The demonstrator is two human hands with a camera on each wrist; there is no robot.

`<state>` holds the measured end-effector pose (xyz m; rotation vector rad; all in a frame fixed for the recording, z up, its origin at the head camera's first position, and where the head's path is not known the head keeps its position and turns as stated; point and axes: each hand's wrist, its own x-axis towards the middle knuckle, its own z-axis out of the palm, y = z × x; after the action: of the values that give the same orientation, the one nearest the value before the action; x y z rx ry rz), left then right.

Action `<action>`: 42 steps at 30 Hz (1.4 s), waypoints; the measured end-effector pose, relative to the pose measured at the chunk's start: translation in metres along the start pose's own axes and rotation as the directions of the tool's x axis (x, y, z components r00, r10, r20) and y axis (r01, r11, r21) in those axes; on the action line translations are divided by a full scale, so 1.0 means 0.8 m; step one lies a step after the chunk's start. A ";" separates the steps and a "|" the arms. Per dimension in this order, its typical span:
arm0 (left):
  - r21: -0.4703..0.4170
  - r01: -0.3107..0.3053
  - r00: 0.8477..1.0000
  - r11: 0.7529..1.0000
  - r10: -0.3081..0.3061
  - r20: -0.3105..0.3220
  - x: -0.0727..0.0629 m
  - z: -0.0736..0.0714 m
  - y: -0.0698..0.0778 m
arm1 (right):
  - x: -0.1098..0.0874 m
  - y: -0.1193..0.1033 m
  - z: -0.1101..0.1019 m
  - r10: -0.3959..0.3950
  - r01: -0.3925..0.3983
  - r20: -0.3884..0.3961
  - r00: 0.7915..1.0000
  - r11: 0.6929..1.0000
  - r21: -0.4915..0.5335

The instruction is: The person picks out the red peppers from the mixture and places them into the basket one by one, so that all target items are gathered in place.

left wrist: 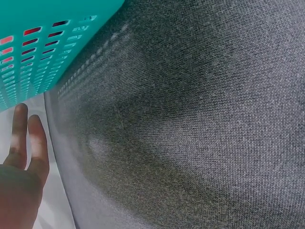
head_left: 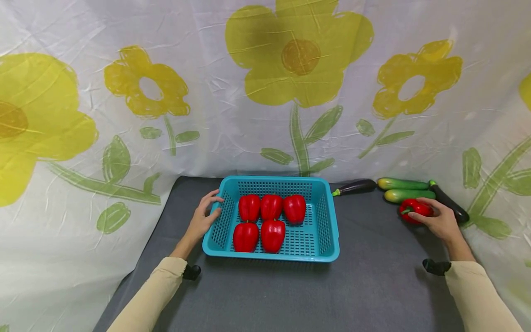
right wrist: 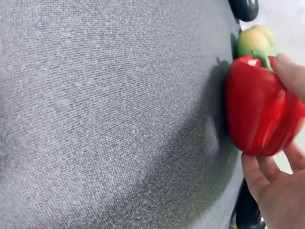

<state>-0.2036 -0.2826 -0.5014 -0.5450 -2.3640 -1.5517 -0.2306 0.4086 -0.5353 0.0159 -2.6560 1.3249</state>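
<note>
My right hand (head_left: 440, 220) holds a red bell pepper (head_left: 410, 210) at the right side of the table, thumb by the green stem and fingertips at its far end. In the right wrist view the same bell pepper (right wrist: 259, 109) shows whole between thumb and fingers. My left hand (head_left: 203, 216) is at the left rim of a blue plastic basket (head_left: 271, 257), its fingers loosely bent along the edge. Inside the basket lie several red bell peppers (head_left: 246, 237), toward its left and middle. The left wrist view shows the basket's slotted wall (left wrist: 43, 43) above the fingers (left wrist: 38, 143).
Two green-yellow cucumbers (head_left: 408, 195) lie near the held pepper. One eggplant (head_left: 356, 186) lies left of them, another eggplant (head_left: 450, 203) right of them by the curtain. A flowered curtain (head_left: 232, 138) hangs behind the dark grey table (head_left: 265, 295).
</note>
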 end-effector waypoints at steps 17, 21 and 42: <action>-0.004 0.000 1.000 1.000 0.000 -0.007 -0.002 0.001 -0.047 | -0.022 -0.023 -0.001 0.060 -0.062 0.022 0.998 0.994 0.092; -0.008 -0.034 0.999 0.999 0.034 -0.020 -0.003 0.001 -0.051 | -0.026 -0.033 0.001 0.061 -0.068 0.049 0.997 0.987 0.146; -0.005 0.012 1.000 1.000 -0.012 0.002 -0.001 0.001 -0.022 | -0.039 -0.071 0.028 -0.094 -0.070 0.195 0.976 0.716 0.695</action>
<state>-0.2105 -0.2887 -0.5167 -0.5345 -2.3691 -1.5638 -0.1986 0.3546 -0.5081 0.2911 -2.1011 2.3609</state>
